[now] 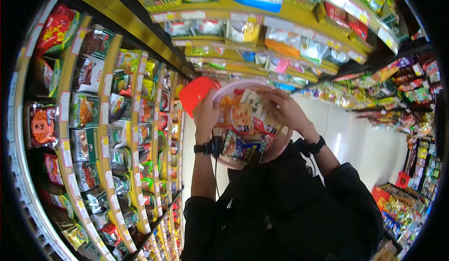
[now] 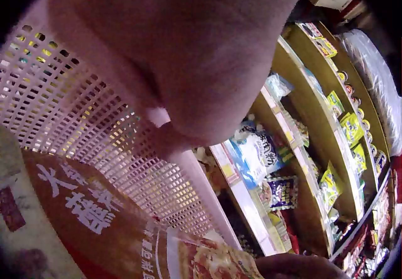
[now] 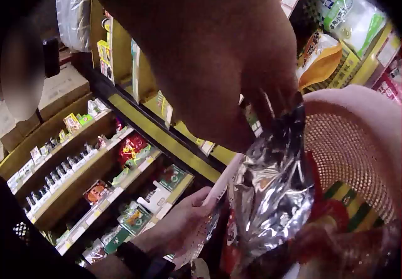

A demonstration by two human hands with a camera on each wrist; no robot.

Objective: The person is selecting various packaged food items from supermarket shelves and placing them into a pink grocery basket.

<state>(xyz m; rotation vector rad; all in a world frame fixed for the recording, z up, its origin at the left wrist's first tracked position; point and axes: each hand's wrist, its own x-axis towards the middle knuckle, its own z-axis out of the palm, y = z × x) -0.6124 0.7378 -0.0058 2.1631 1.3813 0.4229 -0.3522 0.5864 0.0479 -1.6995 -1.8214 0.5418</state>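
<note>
A pink mesh basket (image 1: 219,92) is held in front of the body, with several food packets inside. My left hand (image 1: 206,113) grips its rim on the left side; in the right wrist view the left hand's fingers (image 3: 188,213) lie over the rim. My right hand (image 1: 285,110) reaches over the opposite side and pinches the top of a packet whose silver foil back (image 3: 276,191) shows in the right wrist view. Beside it in the basket are an orange packet (image 1: 238,117) with a food picture and white characters, a cream packet (image 1: 251,101) and a dark blue packet (image 1: 248,149).
A red, cap-like thing (image 1: 197,92) shows just beyond the left hand. Shelves of packaged food (image 1: 84,111) stand close on the left, more shelves (image 1: 262,22) ahead. Pale floor tiles (image 1: 336,130) lie to the right, with snack racks (image 1: 411,92) farther off.
</note>
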